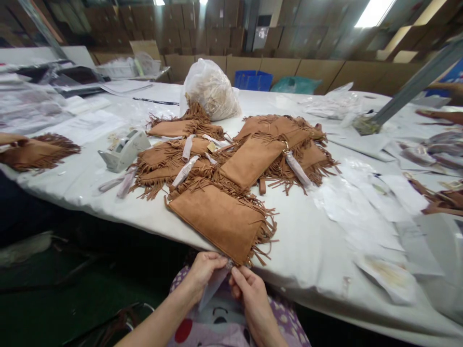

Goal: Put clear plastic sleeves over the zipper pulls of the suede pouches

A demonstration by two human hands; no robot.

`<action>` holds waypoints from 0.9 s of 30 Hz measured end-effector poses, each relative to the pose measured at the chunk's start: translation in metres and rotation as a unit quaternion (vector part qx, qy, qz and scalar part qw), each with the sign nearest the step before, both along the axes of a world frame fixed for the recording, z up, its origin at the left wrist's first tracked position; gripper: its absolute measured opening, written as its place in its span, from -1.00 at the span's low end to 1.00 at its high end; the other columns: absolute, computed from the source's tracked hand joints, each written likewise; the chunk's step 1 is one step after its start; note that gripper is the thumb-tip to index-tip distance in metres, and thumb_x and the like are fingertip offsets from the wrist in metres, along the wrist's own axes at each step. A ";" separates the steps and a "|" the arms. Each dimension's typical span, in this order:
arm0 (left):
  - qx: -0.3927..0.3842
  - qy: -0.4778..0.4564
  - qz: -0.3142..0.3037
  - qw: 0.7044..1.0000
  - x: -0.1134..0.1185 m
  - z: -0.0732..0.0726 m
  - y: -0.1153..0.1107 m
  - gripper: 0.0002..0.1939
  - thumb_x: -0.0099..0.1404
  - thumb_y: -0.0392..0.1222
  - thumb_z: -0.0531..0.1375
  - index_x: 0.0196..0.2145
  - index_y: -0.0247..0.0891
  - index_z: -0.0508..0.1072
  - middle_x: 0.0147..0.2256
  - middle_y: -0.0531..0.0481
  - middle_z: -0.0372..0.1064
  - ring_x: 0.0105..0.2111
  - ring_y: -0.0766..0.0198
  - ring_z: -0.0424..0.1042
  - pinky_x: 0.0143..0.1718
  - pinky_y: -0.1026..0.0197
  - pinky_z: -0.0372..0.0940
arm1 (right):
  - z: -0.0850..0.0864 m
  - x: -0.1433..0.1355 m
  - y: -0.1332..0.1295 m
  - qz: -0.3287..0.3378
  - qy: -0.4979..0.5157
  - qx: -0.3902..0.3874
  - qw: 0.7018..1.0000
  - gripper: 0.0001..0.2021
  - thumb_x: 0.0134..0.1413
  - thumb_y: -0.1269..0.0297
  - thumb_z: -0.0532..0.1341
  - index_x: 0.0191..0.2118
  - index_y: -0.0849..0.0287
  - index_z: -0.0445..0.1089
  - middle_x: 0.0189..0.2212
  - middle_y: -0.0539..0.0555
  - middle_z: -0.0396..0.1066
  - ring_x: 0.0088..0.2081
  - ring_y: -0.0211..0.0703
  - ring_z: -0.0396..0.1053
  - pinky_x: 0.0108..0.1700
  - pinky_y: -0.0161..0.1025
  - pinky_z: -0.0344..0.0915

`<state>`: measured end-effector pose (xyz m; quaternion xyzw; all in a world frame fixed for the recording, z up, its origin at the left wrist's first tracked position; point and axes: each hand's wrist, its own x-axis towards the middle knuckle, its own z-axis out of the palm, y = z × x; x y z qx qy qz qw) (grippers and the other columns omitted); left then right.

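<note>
A brown suede fringed bag lies at the table's front edge, its lower corner reaching between my hands. My left hand pinches a translucent plastic wrapper at that corner, and the wrapper hangs below my fingers. Close beside it, my right hand is closed, thumb against fingers, just under the corner. What its fingertips hold is too small to make out. Behind this bag lie more fringed bags, among them a front-facing one. Some have wrapped straps, such as a white-wrapped strap.
A tape dispenser stands left of the pile, and a stuffed plastic bag behind it. A slanted metal post rises at the right, near loose white papers. At the far left, another person's hand touches a fringed bag.
</note>
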<state>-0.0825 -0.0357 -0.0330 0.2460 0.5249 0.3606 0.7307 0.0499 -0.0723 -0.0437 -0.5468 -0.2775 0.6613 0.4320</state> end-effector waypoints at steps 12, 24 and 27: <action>0.096 0.123 -0.058 0.986 -0.002 0.013 -0.022 -0.55 0.14 0.19 0.19 -0.35 -0.33 0.38 -0.67 0.11 0.28 -0.74 0.41 0.19 -0.72 0.39 0.03 | 0.001 -0.009 0.009 -0.080 0.015 -0.040 0.996 -0.60 -0.37 0.07 0.43 -0.68 0.21 0.24 -0.80 -0.12 0.13 -0.72 -0.43 -0.03 -0.65 -0.38 -0.09; 0.183 0.145 0.009 0.972 -0.002 0.015 -0.032 -0.80 0.19 -0.13 0.23 -0.28 -0.29 0.55 -0.39 -0.04 0.52 -0.39 0.30 0.46 -0.33 0.36 0.35 | 0.006 -0.013 0.015 -0.062 0.056 -0.058 0.995 -0.63 -0.36 0.10 0.41 -0.69 0.25 0.28 -0.79 -0.08 0.18 -0.76 -0.46 -0.04 -0.69 -0.38 -0.10; 0.272 0.252 0.015 0.929 0.001 0.010 -0.039 -0.78 0.27 -0.17 0.16 -0.18 -0.21 0.55 -0.25 -0.06 0.54 -0.24 0.22 0.49 -0.19 0.29 0.36 | 0.009 -0.014 0.015 -0.081 0.065 -0.071 0.992 -0.65 -0.39 0.13 0.41 -0.67 0.26 0.29 -0.77 -0.08 0.21 -0.76 -0.47 -0.04 -0.69 -0.39 -0.10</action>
